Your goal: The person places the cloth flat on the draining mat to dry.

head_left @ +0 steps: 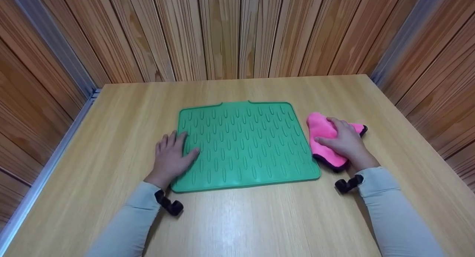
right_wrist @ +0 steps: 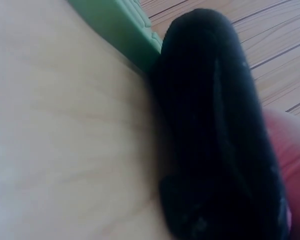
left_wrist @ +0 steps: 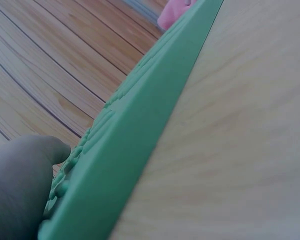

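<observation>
A green mat (head_left: 243, 145) with rows of raised oval ridges lies flat on the table. My left hand (head_left: 172, 158) rests at its left edge, fingers stretched forward and thumb over the mat's surface. In the left wrist view, the thumb (left_wrist: 27, 175) shows beside the mat's thick side wall (left_wrist: 140, 120). Right of the mat is a folded pink cloth (head_left: 323, 127) with dark edging. My right hand (head_left: 343, 140) lies over it, thumb spread to the left. Close up in the right wrist view, the dark edging (right_wrist: 215, 125) hides most of that hand.
The light wooden table (head_left: 237, 220) extends around the mat. Wood-panelled walls (head_left: 222, 34) stand behind it and at both sides, with a metal strip (head_left: 52, 168) along the left. A small black wrist camera (head_left: 172, 205) sits at the left cuff, another (head_left: 349, 184) at the right.
</observation>
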The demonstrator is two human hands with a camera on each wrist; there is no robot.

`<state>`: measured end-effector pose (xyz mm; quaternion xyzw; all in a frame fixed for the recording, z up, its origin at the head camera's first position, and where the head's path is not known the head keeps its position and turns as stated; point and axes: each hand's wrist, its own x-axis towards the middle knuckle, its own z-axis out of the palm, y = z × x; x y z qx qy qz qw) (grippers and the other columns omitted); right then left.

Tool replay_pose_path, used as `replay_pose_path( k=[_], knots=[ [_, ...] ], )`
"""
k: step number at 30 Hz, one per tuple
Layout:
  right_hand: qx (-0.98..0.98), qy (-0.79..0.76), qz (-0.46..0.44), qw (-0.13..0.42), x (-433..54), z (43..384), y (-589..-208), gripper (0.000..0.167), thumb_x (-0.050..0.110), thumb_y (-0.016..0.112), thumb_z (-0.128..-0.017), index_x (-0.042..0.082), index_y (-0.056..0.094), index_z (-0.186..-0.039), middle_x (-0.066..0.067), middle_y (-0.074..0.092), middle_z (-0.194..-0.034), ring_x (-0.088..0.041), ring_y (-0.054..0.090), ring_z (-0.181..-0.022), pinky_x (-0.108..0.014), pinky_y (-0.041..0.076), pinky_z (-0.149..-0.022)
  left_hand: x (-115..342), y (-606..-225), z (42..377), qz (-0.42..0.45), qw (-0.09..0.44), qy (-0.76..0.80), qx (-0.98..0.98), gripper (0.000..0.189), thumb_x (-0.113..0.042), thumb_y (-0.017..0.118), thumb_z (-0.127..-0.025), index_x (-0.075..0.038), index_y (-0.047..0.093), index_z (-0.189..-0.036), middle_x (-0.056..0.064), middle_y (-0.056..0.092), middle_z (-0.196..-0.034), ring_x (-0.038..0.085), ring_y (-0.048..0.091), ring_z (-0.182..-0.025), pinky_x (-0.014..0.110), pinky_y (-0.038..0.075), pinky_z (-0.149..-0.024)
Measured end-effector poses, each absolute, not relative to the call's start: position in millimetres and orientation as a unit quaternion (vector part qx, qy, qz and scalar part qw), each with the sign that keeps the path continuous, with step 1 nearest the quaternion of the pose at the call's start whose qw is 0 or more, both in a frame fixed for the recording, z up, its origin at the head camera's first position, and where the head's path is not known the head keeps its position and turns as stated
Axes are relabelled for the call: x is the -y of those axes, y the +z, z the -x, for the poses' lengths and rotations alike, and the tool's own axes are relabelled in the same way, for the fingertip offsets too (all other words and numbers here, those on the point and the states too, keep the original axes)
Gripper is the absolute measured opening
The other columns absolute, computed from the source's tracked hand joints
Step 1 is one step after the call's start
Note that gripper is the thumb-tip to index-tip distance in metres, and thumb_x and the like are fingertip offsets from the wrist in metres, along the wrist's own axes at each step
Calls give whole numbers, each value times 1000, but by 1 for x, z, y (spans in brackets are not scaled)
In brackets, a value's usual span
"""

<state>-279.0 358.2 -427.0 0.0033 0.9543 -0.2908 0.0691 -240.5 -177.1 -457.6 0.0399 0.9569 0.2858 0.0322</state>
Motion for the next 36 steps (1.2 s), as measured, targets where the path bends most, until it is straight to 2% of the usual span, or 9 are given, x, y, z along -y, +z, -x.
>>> replay_pose_path(
  k=[5, 8, 11, 22, 30, 36],
  knots=[
    [-939, -332, -11, 86, -353, 279, -425, 99, 46, 74, -108, 6, 19, -180, -34, 34, -178, -55, 38, -159, -73, 35, -132, 177, -456, 240, -40, 27, 288, -957, 85, -53, 57, -112, -7, 29, -178, 31, 13, -187, 58, 2, -175, 76, -1, -140],
    [-936, -342, -10, 85, -351, 279, -424, 92, 41, 73, -109, 6, 25, -178, -33, 44, -172, -51, 49, -149, -67, 44, -126, 176, -457, 240, -41, 21, 287, -957, 84, -52, 58, -112, -6, 32, -177, 32, 15, -187, 58, 4, -174, 76, 1, -140],
    [-937, -340, -9, 78, -350, 279, -424, 87, 39, 72, -109, 5, 29, -176, -33, 49, -168, -49, 53, -143, -61, 48, -120, 176, -457, 240, -40, 17, 286, -957, 83, -51, 58, -111, -5, 33, -176, 33, 17, -186, 59, 6, -174, 76, 2, -140],
    [-931, -358, -5, 75, -354, 278, -427, 86, 42, 73, -109, 5, 31, -175, -31, 52, -165, -46, 54, -139, -56, 49, -117, 176, -456, 240, -36, 33, 293, -955, 84, -52, 56, -112, -8, 29, -178, 30, 12, -188, 56, 0, -175, 74, -4, -141],
    [-927, -361, -18, 99, -355, 277, -421, 92, 51, 74, -107, 9, 29, -177, -28, 52, -164, -43, 55, -137, -46, 50, -110, 176, -458, 239, -33, 35, 291, -955, 83, -52, 56, -112, -10, 29, -179, 29, 12, -188, 55, 1, -175, 74, -3, -141],
    [-932, -352, -11, 90, -355, 278, -412, 93, 51, 74, -107, 9, 30, -177, -29, 54, -163, -43, 56, -136, -47, 50, -109, 176, -458, 240, -35, 26, 293, -955, 82, -50, 57, -112, -9, 31, -178, 30, 14, -187, 56, 3, -175, 74, -1, -141]
  ],
)
